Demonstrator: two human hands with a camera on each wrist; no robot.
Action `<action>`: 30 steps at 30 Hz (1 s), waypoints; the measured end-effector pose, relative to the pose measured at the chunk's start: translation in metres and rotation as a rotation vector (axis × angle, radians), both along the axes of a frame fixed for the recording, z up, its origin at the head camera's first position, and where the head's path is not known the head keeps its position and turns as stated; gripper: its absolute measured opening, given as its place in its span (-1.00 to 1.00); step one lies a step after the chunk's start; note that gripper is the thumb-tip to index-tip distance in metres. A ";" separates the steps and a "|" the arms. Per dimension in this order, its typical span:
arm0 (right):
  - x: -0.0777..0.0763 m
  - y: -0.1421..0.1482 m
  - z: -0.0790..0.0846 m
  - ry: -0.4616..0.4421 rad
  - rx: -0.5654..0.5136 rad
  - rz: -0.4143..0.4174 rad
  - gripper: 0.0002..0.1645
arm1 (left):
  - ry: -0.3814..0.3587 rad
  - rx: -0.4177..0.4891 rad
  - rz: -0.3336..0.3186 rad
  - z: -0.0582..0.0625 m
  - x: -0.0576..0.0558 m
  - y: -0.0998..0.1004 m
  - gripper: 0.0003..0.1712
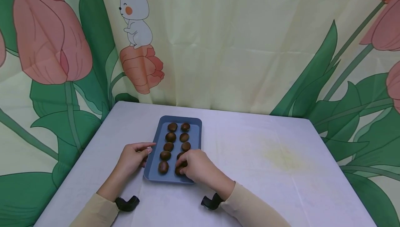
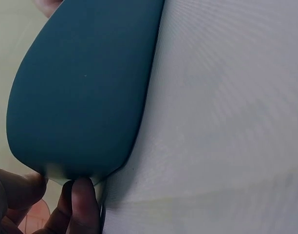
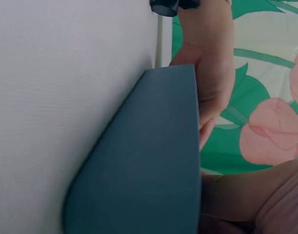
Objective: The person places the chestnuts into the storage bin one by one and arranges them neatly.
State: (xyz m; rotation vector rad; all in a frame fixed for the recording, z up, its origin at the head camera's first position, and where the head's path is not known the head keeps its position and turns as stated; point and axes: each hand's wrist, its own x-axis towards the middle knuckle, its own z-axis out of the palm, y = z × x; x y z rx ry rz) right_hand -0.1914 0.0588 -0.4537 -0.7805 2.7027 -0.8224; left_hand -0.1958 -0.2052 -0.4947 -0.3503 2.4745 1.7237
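A shallow blue-grey tray [image 1: 175,179] lies on the table, with brown chestnuts [image 1: 170,137] set in two lengthwise rows. At its left rim, my left hand [image 1: 132,156] holds the edge; the index finger reaches toward the rim and the thumb lies beside it. In the left wrist view, fingertips [image 2: 84,200] touch the tray's outer wall [image 2: 81,97]. My right hand [image 1: 197,166] is over the near right part of the tray, pinching the nearest chestnut [image 1: 178,170] of the right row. From the right wrist view, the tray wall [image 3: 144,146] hides its fingertips and the chestnut.
A white cloth covers the table [image 1: 250,171], with a faint yellowish stain [image 1: 282,154] on the right. Black wrist mounts [image 1: 127,203] sit at both sleeves. Behind the table hangs a curtain [image 1: 218,46] printed with tulips and a rabbit.
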 end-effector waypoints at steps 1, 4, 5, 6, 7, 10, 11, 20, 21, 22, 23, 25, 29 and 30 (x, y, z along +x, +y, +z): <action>0.000 0.000 0.001 -0.006 -0.003 -0.003 -0.79 | -0.001 -0.002 -0.001 0.000 0.000 0.000 -0.65; -0.001 0.002 0.005 -0.033 -0.016 -0.008 -0.78 | -0.001 -0.006 -0.001 0.001 0.000 0.000 -0.66; -0.002 0.003 0.006 -0.043 -0.018 -0.009 -0.78 | -0.001 -0.008 -0.001 0.001 0.000 0.000 -0.66; -0.003 0.003 0.007 -0.057 -0.022 -0.012 -0.78 | -0.002 -0.009 0.000 0.002 0.001 0.000 -0.66; -0.003 0.004 0.008 -0.068 -0.026 -0.013 -0.77 | -0.003 -0.012 0.000 0.002 0.001 0.000 -0.66; -0.005 0.005 0.010 -0.099 -0.028 -0.021 -0.75 | -0.005 -0.014 -0.001 0.003 0.001 0.000 -0.66; -0.005 0.005 0.010 -0.107 -0.030 -0.022 -0.74 | -0.005 -0.015 -0.002 0.003 0.001 0.000 -0.66; -0.002 0.005 0.011 -0.126 -0.031 0.022 -0.73 | 0.013 -0.010 -0.010 0.001 -0.001 -0.001 -0.65; -0.002 0.005 0.011 -0.122 -0.028 0.024 -0.72 | 0.014 -0.009 -0.011 0.001 -0.001 -0.001 -0.65; -0.002 0.004 0.011 -0.120 -0.027 0.024 -0.71 | 0.012 -0.008 -0.009 0.001 -0.001 -0.002 -0.65; -0.002 0.004 0.010 -0.116 -0.024 0.024 -0.71 | 0.013 -0.008 -0.009 0.001 -0.001 -0.002 -0.65; -0.002 0.004 0.009 -0.112 -0.026 0.025 -0.70 | 0.015 -0.009 -0.013 0.001 -0.001 -0.002 -0.65; -0.003 0.003 0.005 -0.092 -0.032 0.016 -0.72 | 0.013 -0.016 -0.011 0.000 0.000 -0.001 -0.65; -0.003 0.003 0.004 -0.084 -0.033 0.011 -0.74 | 0.013 -0.018 -0.012 -0.001 0.000 -0.001 -0.65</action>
